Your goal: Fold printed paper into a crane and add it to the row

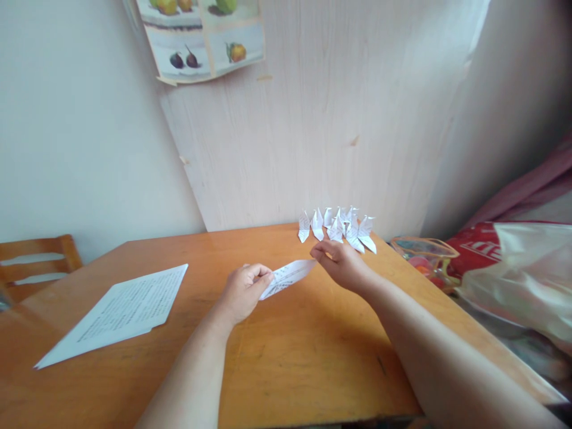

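Between my two hands is a folded piece of printed paper (289, 277), white with dark text and narrowing toward its right end. My left hand (245, 291) pinches its left end, thumb on top. At the right tip, my right hand (339, 263) has thumb and fingers closed on the paper's point. The paper is held a little above the wooden table (286, 369). Just beyond my right hand stand several folded paper cranes (336, 229), grouped near the table's back edge.
Printed sheets (120, 313) lie on the table at left. A wooden chair (40, 256) stands past the left edge. Right of the table are a red and white bag (478, 250) and a clear container (424, 256) with colourful things. A board (304, 131) with fruit pictures (205, 42) rises behind.
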`<state>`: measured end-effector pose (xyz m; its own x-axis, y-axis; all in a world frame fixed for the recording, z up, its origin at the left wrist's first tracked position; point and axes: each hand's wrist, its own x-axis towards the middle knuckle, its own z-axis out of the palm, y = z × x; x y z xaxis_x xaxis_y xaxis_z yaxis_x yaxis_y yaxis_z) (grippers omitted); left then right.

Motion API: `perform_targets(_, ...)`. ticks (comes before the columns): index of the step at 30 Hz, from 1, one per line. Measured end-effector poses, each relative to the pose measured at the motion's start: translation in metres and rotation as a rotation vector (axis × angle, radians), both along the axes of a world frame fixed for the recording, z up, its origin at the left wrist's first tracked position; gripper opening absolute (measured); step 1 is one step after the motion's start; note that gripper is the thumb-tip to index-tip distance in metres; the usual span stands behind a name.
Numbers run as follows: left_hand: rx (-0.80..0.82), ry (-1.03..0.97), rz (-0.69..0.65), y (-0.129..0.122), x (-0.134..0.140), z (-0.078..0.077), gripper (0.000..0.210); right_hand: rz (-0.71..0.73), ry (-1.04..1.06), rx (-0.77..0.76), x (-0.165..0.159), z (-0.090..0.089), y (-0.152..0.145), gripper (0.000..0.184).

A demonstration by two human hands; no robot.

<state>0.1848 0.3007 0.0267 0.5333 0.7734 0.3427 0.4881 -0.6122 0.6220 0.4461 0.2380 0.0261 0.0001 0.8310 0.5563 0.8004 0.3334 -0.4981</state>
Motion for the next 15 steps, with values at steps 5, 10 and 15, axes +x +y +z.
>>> perform_targets(5, -0.220, -0.262, 0.022, 0.000, 0.004, -0.005, 0.030, -0.068, 0.292, 0.036, -0.004, -0.006, 0.008, 0.027)
perform_targets(10, -0.458, -0.616, 0.059, -0.008, 0.015, -0.006, 0.035, 0.073, 0.653, -0.112, -0.026, -0.018, 0.009, 0.025)
perform_targets(15, -0.668, -0.837, 0.004, -0.016, 0.027, -0.011, 0.035, 0.396, 0.759, -0.292, -0.052, -0.021, -0.001, 0.030)
